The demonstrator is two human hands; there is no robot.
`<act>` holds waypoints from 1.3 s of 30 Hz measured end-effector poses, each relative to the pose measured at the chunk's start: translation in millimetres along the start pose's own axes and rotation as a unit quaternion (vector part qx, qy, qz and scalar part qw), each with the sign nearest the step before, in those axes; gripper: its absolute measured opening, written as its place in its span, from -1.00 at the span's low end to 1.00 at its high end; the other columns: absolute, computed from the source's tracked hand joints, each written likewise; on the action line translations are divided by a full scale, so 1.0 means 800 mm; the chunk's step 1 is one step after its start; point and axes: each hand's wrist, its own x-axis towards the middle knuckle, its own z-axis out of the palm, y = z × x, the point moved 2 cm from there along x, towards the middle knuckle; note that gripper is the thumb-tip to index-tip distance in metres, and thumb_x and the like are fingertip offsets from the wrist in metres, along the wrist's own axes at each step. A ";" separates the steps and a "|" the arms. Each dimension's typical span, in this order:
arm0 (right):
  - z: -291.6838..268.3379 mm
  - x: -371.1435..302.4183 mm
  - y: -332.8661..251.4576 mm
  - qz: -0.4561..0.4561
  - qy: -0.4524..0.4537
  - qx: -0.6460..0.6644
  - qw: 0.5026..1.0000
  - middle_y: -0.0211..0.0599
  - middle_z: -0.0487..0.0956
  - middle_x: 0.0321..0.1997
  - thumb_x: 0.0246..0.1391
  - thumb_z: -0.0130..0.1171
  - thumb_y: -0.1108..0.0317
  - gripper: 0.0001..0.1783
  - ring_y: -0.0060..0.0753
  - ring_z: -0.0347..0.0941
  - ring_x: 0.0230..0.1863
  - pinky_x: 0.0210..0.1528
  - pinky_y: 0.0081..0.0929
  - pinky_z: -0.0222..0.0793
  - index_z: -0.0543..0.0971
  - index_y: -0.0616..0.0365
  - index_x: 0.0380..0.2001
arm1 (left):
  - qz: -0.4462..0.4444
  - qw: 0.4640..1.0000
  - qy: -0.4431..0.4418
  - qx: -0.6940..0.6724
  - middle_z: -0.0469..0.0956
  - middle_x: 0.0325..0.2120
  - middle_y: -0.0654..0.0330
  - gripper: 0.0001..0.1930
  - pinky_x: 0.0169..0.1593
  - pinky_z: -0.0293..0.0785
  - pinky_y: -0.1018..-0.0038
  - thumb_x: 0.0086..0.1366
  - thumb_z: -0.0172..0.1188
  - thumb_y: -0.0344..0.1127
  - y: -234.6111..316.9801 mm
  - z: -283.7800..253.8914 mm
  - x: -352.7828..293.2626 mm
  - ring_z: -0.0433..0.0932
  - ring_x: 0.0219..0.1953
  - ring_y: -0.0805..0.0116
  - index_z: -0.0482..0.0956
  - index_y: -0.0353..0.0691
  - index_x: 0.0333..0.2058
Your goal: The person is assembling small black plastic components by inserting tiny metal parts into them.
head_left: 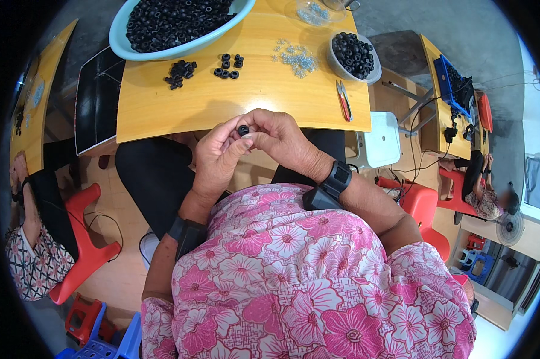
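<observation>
A yellow wooden tabletop (153, 113) spreads out beyond your fingers, in a room with a tiled floor and red plastic chairs (422, 209) off to the right of them. Your left hand (215, 152) and right hand (282, 139) meet at the table's near edge, above your lap. You have the fingertips of both nearly closed, pinching a small round black bushing (243, 130) between them; which hand bears more of it, you cannot tell from here.

Just past your fingers sits a small group of black cylindrical pieces (225, 73), with a loose heap of small black parts (180, 73) to its left. Farther off on the left, a light-blue basin (118, 37) is full of black ring-shaped parts (177, 24). Ahead and to the right of your fingers lie scattered clear pieces (298, 61), then a translucent bowl (374, 75) of black parts. Nearer on that side, red-handled snips (345, 103) lie with their tips pointing away from you.
</observation>
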 end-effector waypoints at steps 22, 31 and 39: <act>0.001 0.000 0.004 0.002 -0.003 0.013 1.000 -0.48 0.47 -0.48 0.02 0.15 0.55 -0.86 -0.70 0.33 -0.43 -0.37 -0.67 0.32 0.50 0.29 -0.29 | -0.010 1.000 0.012 0.011 0.47 -0.29 0.25 -0.56 -0.24 0.47 0.66 0.29 0.19 -0.36 0.001 0.000 -0.004 0.46 -0.29 0.57 0.39 -0.42 0.09; -0.001 -0.002 -0.006 0.004 0.005 -0.001 1.000 -0.43 0.50 -0.45 0.03 0.10 0.57 -0.86 -0.70 0.37 -0.38 -0.30 -0.64 0.38 0.49 0.29 -0.28 | -0.012 1.000 -0.022 0.009 0.43 -0.24 0.25 -0.54 -0.28 0.47 0.67 0.28 0.19 -0.39 0.005 0.000 0.000 0.44 -0.27 0.58 0.37 -0.40 0.12; 0.001 0.002 -0.004 -0.009 0.004 0.005 1.000 -0.41 0.53 -0.39 0.05 0.07 0.61 -0.85 -0.70 0.40 -0.35 -0.27 -0.63 0.40 0.49 0.30 -0.27 | -0.010 1.000 0.004 -0.008 0.44 -0.25 0.24 -0.54 -0.30 0.48 0.66 0.27 0.18 -0.40 -0.001 0.001 -0.002 0.46 -0.28 0.56 0.36 -0.39 0.13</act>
